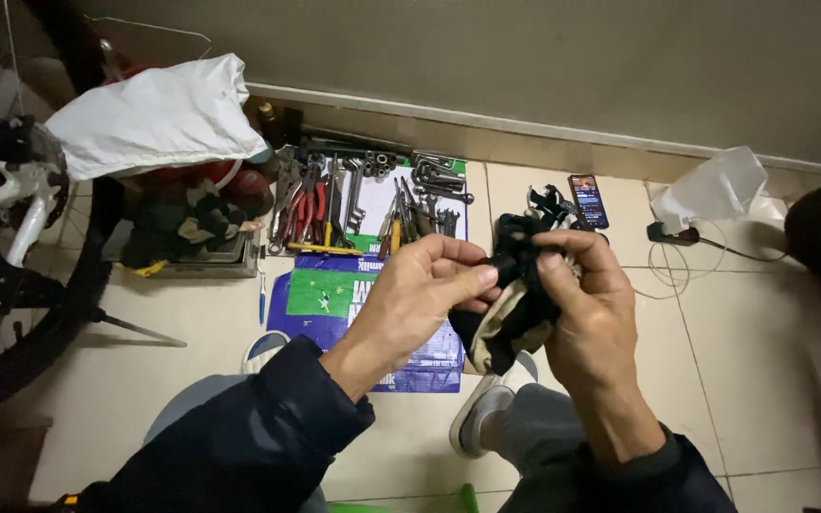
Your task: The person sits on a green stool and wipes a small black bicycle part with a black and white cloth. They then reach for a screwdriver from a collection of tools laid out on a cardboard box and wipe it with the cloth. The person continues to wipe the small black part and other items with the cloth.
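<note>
Both hands meeting at frame centre: left hand (420,290) and right hand (586,304) each pinched shut on a black work glove (515,294) with a pale tan palm panel, thumbs and forefingers gripping its upper edge, the rest hanging crumpled below. Seemingly opening or straightening the glove; best done, probably, by keeping both pinches near the cuff edge, pulling gently apart, and letting the dangling fingers fall free rather than bunching them tighter. Glove held between the two hands, at about 3 o'clock from the left hand and 9 o'clock from the right, touching both, above a grey shoe (477,418) at 6 o'clock. Outward from there: blue printed sheet (334,294) on the tiled floor at 9 o'clock from the glove, with a row of pliers, wrenches and spanners (363,204) laid out at 11 o'clock. Dark phone (588,200) near 1 o'clock, beside a small black clamp-like part (548,204). White crumpled plastic (715,190) and a cable further toward 2 o'clock. Far at 10 o'clock, a white cloth (159,119) draped over a box of gear, and a bicycle wheel and fork (11,247) at the left edge.
</note>
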